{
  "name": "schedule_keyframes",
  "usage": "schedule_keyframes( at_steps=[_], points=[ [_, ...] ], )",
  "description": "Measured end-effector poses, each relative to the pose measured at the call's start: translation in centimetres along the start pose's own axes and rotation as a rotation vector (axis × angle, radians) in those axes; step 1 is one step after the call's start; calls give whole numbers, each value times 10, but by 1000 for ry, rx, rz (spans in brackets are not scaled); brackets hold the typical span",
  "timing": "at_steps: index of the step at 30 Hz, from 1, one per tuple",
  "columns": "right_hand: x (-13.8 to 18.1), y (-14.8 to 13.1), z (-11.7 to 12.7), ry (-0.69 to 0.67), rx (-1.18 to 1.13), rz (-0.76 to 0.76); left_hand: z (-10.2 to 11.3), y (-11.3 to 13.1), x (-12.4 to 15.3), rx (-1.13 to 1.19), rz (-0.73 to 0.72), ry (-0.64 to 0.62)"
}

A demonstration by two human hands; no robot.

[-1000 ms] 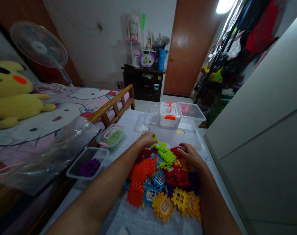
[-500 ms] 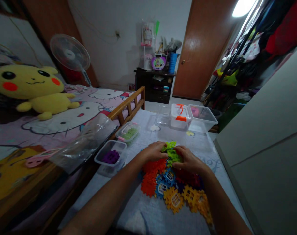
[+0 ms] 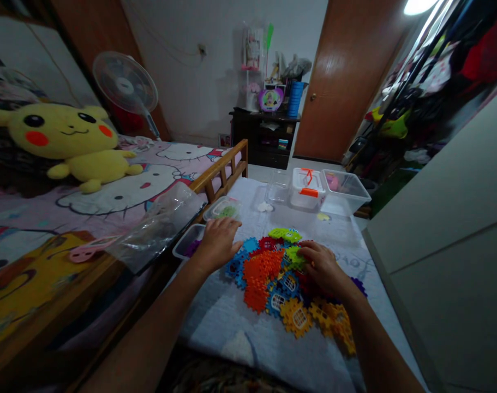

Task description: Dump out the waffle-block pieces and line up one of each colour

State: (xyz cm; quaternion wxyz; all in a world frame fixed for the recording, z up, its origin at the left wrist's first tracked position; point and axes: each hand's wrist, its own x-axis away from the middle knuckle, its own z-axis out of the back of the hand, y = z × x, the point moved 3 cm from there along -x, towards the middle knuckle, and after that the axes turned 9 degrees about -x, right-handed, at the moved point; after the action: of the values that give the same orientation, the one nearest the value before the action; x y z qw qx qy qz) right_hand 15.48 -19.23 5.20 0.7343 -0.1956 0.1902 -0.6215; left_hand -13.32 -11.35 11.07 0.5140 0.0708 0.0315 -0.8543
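My left hand [image 3: 219, 244] is in the air left of a pile of plastic gear-shaped building pieces, thumb apart from the fingers, with nothing seen in it. It partly covers a clear tub [image 3: 185, 240] of purple pieces [image 3: 192, 248]. My right hand [image 3: 324, 267] is at the pile's right side, fingertips closed on lime-green gear pieces [image 3: 294, 257]; its palm side is hidden. Around it lie orange pieces [image 3: 261, 268], blue pieces with white window grids [image 3: 277, 300] and yellow pieces [image 3: 296, 317]. More lime-green pieces [image 3: 284, 234] rest at the pile's far edge.
A lidded tub [image 3: 222, 209] with green pieces stands by the wooden bed rail [image 3: 219, 173]. At the table's far end are a white box with an orange handle [image 3: 307, 188] and a clear bin [image 3: 346, 191]. A plastic bag [image 3: 160, 229] lies left, near a yellow plush toy [image 3: 95, 166].
My left hand has left the green pieces and moved left toward the tubs. Lime-green pieces now lie at the pile's far edge. My right hand stays by the green pieces. The view has shifted slightly.
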Motion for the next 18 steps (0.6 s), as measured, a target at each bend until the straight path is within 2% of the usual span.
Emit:
schedule_keyframes(
  at_steps=[4,9,12,14,18],
  points=[
    [2,1,-2,56,-20,-3,-14,-10,15,-164,59,33],
    [3,2,-4,104,-16,-13,-21,5,9,-177,22,46],
    [3,2,-2,112,-35,3,-15,12,-13,-230,37,58],
    [4,2,0,115,-53,10,-8,7,-35,-254,115,53],
    [5,5,3,118,-81,6,-4,-24,-79,-189,380,-115]
  ],
)
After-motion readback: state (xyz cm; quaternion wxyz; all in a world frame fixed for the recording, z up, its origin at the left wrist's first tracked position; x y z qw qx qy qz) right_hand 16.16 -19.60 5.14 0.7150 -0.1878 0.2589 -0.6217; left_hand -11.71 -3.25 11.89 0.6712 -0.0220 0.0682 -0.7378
